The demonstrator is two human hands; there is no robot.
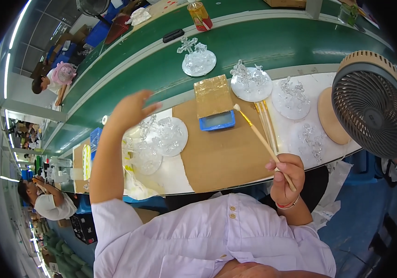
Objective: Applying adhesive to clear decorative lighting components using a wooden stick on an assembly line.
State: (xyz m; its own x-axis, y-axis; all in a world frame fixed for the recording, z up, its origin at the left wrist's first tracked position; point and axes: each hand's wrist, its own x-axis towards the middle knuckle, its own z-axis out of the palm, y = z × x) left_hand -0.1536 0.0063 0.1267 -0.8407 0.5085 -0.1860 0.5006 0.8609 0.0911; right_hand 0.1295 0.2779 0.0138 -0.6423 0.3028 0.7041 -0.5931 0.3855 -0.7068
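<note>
My right hand point(287, 178) grips the wooden handle of a paintbrush point(261, 137), its pale bristles pointing up and left. Below those bristles lies brown cardboard point(228, 162). My left hand point(131, 111) is raised at the left, slightly blurred, fingers apart and nothing seen in it. Under it are clear figurines on round bases point(168, 136), partly hidden by my forearm. A blue tray point(217, 128) sits partly covered by a tape-wrapped cardboard piece point(212, 95). More brushes point(267, 125) lie to its right. Other clear figurines point(252, 83) stand behind and to the right on round discs.
A grey fan point(370, 109) stands at the right edge beside a round wooden disc point(333, 116). On the green conveyor belt point(152, 60) rests a clear figurine with a cross point(198, 60). A drink bottle point(200, 16) and a black case point(173, 35) are farther back. Other people work at the left.
</note>
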